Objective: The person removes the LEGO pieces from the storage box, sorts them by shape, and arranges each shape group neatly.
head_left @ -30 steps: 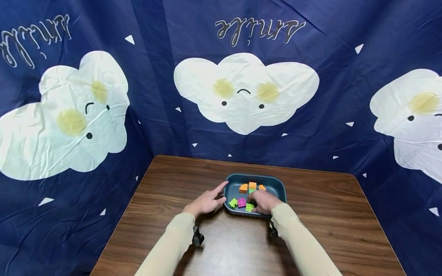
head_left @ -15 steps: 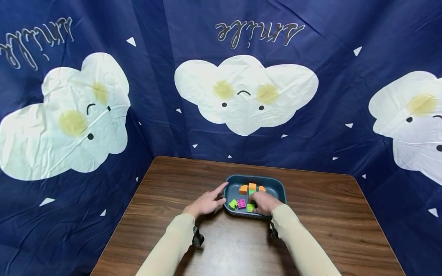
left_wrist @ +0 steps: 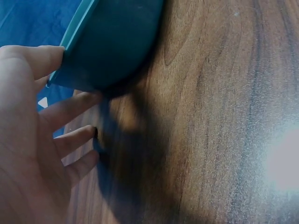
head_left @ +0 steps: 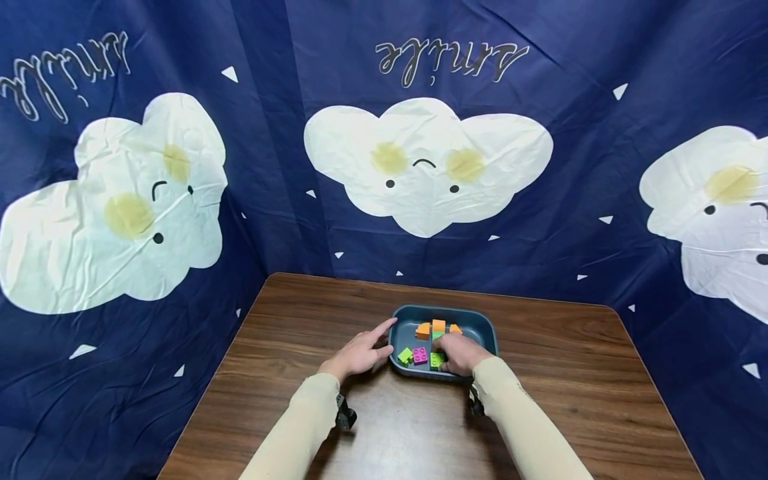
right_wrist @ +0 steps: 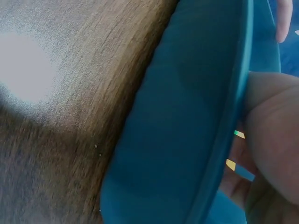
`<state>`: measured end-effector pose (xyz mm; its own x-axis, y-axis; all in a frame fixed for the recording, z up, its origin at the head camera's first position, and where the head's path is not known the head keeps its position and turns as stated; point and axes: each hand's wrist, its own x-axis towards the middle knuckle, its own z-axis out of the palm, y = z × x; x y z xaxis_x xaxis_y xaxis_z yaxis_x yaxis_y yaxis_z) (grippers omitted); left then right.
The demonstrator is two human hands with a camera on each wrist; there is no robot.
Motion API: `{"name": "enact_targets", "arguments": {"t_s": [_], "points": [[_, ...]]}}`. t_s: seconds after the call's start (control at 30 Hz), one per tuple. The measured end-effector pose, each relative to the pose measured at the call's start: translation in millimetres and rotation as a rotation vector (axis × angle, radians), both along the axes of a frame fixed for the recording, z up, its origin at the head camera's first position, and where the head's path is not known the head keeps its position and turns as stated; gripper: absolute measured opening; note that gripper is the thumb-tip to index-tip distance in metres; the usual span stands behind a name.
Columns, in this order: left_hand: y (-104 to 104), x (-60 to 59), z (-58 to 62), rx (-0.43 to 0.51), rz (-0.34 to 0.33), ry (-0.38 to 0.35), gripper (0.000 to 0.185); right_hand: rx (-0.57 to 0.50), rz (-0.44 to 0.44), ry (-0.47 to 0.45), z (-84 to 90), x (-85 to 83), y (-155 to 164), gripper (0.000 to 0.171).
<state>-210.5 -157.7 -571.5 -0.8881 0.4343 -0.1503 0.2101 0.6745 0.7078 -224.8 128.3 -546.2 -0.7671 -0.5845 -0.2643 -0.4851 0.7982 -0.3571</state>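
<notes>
A dark teal plastic tray [head_left: 480, 323] stands on the wooden table with several toy building bricks inside. My left hand [head_left: 358, 351] is at its left end, fingers extended; in the left wrist view a fingertip [left_wrist: 57, 57] touches the rim. Inside the tray, my right hand [head_left: 459, 353] reaches down and pinches a lime green brick [head_left: 437, 361] close to the front wall. Left of it lie a magenta brick [head_left: 420, 355] and another lime green brick [head_left: 405, 356]. A green brick [head_left: 437, 335] is partly hidden by the right hand. The tray wall hides the right fingertips in the right wrist view.
Behind the green brick lie an orange block [head_left: 439, 325], a curved orange brick [head_left: 423, 331] and an orange piece [head_left: 455, 329]. The wooden table [head_left: 558, 373] reaches back to a navy cloth [head_left: 258, 167] printed with clouds.
The lime green brick at my right fingers has turned and shifted slightly right. My left hand stays at the tray's left end. The head view has tilted up a little.
</notes>
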Motion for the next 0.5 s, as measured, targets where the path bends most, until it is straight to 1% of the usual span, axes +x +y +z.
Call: {"name": "enact_targets", "arguments": {"t_s": [0.13, 0.27, 0.5], "points": [[1, 0.1, -2.0, 0.017, 0.007, 0.014, 0.067, -0.029, 0.020, 0.073, 3.2, 2.3, 3, 0.021], [0, 0.8, -3.9, 0.036, 0.014, 0.015, 0.067, -0.102, 0.033, 0.136, 10.7, 10.2, 4, 0.025], [0, 0.9, -5.5, 0.077, 0.024, 0.005, 0.066, -0.226, -0.034, 0.190, 28.9, 30.0, 2, 0.036]]}}
